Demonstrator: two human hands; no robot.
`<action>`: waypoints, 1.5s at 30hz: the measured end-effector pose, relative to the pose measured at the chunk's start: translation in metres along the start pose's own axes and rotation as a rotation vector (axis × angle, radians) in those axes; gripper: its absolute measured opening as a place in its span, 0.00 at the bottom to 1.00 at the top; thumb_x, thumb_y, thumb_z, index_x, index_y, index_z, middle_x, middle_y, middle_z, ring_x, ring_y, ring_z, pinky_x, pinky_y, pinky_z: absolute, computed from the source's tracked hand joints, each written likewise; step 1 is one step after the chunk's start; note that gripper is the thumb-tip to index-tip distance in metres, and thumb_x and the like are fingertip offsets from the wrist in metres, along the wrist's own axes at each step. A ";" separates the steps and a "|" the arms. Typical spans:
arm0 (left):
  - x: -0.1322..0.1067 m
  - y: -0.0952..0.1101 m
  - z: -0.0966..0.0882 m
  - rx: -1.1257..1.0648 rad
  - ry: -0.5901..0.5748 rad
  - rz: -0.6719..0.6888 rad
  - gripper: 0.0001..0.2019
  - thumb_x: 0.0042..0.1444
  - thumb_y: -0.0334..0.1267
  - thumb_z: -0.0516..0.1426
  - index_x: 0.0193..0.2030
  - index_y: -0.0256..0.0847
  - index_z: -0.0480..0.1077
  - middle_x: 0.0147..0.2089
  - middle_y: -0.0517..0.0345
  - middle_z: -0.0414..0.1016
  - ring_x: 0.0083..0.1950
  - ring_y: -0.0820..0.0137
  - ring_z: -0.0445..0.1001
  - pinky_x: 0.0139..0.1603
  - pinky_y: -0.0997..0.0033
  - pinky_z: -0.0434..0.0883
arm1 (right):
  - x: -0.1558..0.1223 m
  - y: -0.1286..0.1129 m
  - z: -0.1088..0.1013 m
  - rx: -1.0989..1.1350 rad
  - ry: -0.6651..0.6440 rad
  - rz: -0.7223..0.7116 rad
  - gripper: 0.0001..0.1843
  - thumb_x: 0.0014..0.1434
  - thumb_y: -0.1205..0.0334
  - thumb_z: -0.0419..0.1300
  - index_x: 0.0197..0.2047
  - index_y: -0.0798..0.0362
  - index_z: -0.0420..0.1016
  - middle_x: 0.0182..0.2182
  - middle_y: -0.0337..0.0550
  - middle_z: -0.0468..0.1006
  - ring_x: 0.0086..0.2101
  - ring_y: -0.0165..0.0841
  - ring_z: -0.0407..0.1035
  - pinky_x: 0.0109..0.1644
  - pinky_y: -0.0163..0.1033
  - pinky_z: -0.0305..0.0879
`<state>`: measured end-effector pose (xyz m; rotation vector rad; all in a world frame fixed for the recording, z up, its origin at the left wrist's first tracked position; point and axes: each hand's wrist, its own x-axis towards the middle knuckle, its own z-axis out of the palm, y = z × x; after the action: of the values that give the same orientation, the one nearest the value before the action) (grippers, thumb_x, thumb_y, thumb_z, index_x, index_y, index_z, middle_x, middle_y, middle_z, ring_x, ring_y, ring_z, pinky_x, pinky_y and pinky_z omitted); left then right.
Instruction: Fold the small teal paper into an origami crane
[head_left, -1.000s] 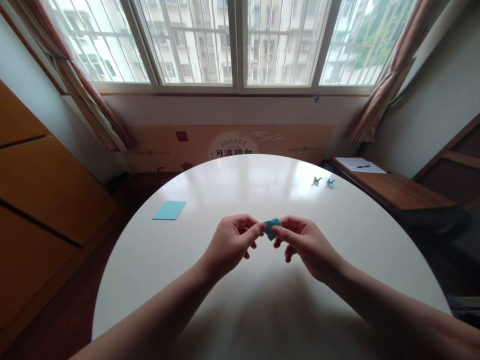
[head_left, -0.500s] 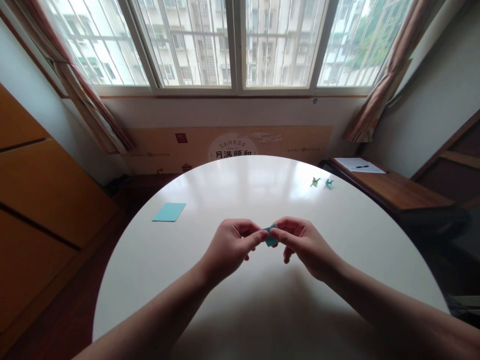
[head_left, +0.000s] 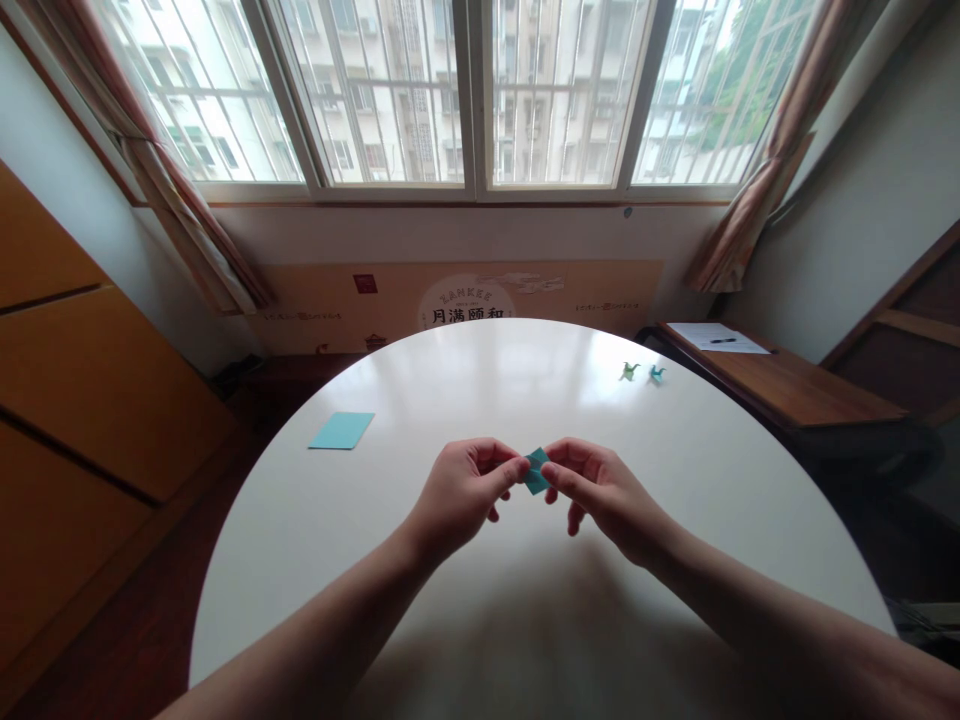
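Evidently, the left hand (head_left: 463,490) and right hand (head_left: 606,488) pinch the small teal paper (head_left: 536,480) from opposite sides above the white table (head_left: 300,560), probably to hold it steady (its middle lies uncovered).

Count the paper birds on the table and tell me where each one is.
2: a green bird near the table's far right edge, and a blue bird just right of it.

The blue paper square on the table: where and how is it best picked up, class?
Pinch the blue paper square by its right edge, coming in low from the right, the side nearest the left hand: it lies flat on the white table, so a thin edge likely offers the best hold.
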<state>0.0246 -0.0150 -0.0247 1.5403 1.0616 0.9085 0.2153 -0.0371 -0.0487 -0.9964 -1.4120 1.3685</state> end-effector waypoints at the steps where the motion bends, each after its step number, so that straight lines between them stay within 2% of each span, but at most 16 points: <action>1: 0.001 0.000 -0.001 -0.001 0.008 -0.004 0.12 0.53 0.43 0.64 0.32 0.34 0.77 0.25 0.57 0.74 0.25 0.73 0.69 0.17 0.79 0.67 | 0.000 0.000 0.000 -0.003 -0.013 0.002 0.19 0.58 0.47 0.67 0.41 0.54 0.77 0.33 0.44 0.76 0.33 0.34 0.71 0.20 0.30 0.66; 10: 0.000 0.001 0.001 0.015 -0.025 -0.035 0.12 0.52 0.43 0.64 0.30 0.34 0.77 0.23 0.58 0.73 0.23 0.73 0.69 0.17 0.79 0.67 | 0.001 0.005 -0.001 -0.064 -0.012 0.017 0.13 0.58 0.51 0.66 0.35 0.54 0.77 0.26 0.39 0.71 0.26 0.30 0.66 0.19 0.29 0.65; 15: 0.001 -0.001 -0.001 -0.022 -0.057 -0.046 0.12 0.52 0.43 0.64 0.31 0.34 0.76 0.23 0.58 0.73 0.24 0.74 0.68 0.18 0.79 0.67 | 0.001 0.002 -0.003 -0.099 -0.047 0.082 0.15 0.55 0.50 0.69 0.33 0.55 0.79 0.26 0.42 0.75 0.27 0.31 0.68 0.18 0.28 0.63; 18: 0.001 -0.001 -0.003 -0.038 -0.067 -0.038 0.14 0.53 0.45 0.64 0.33 0.33 0.76 0.25 0.57 0.74 0.25 0.73 0.69 0.18 0.79 0.67 | 0.001 0.001 -0.003 -0.033 -0.048 0.132 0.17 0.54 0.48 0.70 0.31 0.56 0.79 0.29 0.44 0.78 0.28 0.31 0.69 0.19 0.28 0.62; 22: 0.001 0.001 -0.002 -0.059 -0.094 -0.046 0.16 0.55 0.48 0.63 0.36 0.33 0.76 0.30 0.54 0.75 0.29 0.72 0.71 0.19 0.80 0.68 | 0.000 -0.001 -0.002 0.145 0.034 0.166 0.19 0.51 0.47 0.73 0.27 0.55 0.77 0.29 0.44 0.78 0.27 0.29 0.68 0.20 0.28 0.61; 25: 0.001 0.001 -0.001 -0.036 -0.094 -0.043 0.13 0.54 0.44 0.63 0.35 0.33 0.76 0.31 0.54 0.76 0.29 0.71 0.71 0.19 0.79 0.67 | -0.001 -0.001 -0.001 0.182 0.061 0.171 0.19 0.51 0.47 0.73 0.28 0.55 0.77 0.27 0.42 0.76 0.27 0.29 0.68 0.21 0.28 0.60; 30: 0.002 -0.001 0.000 -0.033 -0.065 -0.014 0.09 0.52 0.40 0.60 0.31 0.34 0.74 0.27 0.57 0.73 0.27 0.72 0.70 0.18 0.79 0.67 | 0.001 -0.001 0.000 0.104 0.013 0.164 0.20 0.52 0.46 0.72 0.30 0.56 0.77 0.28 0.43 0.76 0.30 0.32 0.70 0.21 0.28 0.62; 34: 0.002 -0.001 -0.001 -0.010 -0.072 -0.037 0.07 0.49 0.38 0.58 0.29 0.35 0.73 0.24 0.60 0.69 0.25 0.73 0.67 0.17 0.79 0.67 | 0.003 0.000 -0.001 0.062 -0.009 0.136 0.20 0.53 0.45 0.71 0.37 0.55 0.79 0.31 0.44 0.76 0.32 0.34 0.70 0.20 0.29 0.64; 37: 0.002 -0.001 0.000 0.016 -0.116 -0.077 0.06 0.47 0.36 0.58 0.27 0.35 0.72 0.22 0.62 0.67 0.23 0.75 0.65 0.17 0.80 0.67 | 0.004 0.001 -0.001 0.061 0.003 0.122 0.20 0.53 0.46 0.70 0.34 0.56 0.78 0.28 0.43 0.75 0.30 0.33 0.69 0.20 0.29 0.64; 40: 0.001 -0.003 0.001 0.005 -0.135 -0.105 0.06 0.47 0.37 0.59 0.27 0.36 0.71 0.22 0.62 0.67 0.23 0.75 0.66 0.16 0.80 0.66 | 0.004 0.001 -0.002 0.075 0.012 0.123 0.19 0.52 0.47 0.71 0.30 0.55 0.76 0.25 0.41 0.73 0.27 0.31 0.67 0.19 0.29 0.63; 45: 0.003 -0.006 0.003 -0.041 -0.081 -0.079 0.13 0.52 0.44 0.60 0.32 0.34 0.74 0.26 0.57 0.71 0.27 0.71 0.69 0.17 0.79 0.68 | 0.004 0.002 -0.001 0.070 0.050 0.107 0.19 0.54 0.47 0.70 0.30 0.55 0.75 0.25 0.41 0.73 0.28 0.32 0.69 0.19 0.29 0.63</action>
<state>0.0268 -0.0126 -0.0307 1.4787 1.0327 0.8017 0.2147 -0.0327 -0.0504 -1.0662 -1.2807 1.4509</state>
